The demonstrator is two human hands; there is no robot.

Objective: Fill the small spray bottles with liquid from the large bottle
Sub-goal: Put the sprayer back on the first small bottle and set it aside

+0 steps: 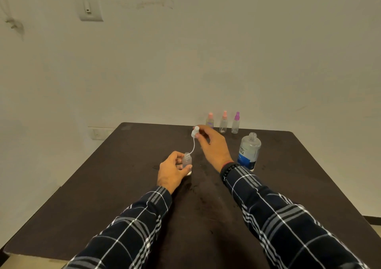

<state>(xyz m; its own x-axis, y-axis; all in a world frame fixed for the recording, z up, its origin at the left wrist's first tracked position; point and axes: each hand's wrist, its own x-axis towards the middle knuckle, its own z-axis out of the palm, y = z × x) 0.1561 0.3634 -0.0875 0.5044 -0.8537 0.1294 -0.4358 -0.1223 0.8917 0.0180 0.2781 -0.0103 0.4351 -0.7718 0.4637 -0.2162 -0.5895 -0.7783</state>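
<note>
Left grip (172, 171) curls round the light, slick small bottle (187, 161), open-necked on the worktop (103, 207). Right grip (213, 145) pinches the sprayer (195, 132) just above, its thin tube floppy. Farther right, the uncapped big bottle (249, 151) looks heavier: take it mid-body.

I record a plain indoor room, domestic or bare office; I cannot tell which. Evidence: a scuffed, stained off-white wall (206, 62), a wall switch (90, 9), a low socket plate (101, 133) and one dark desk (103, 186).
</note>
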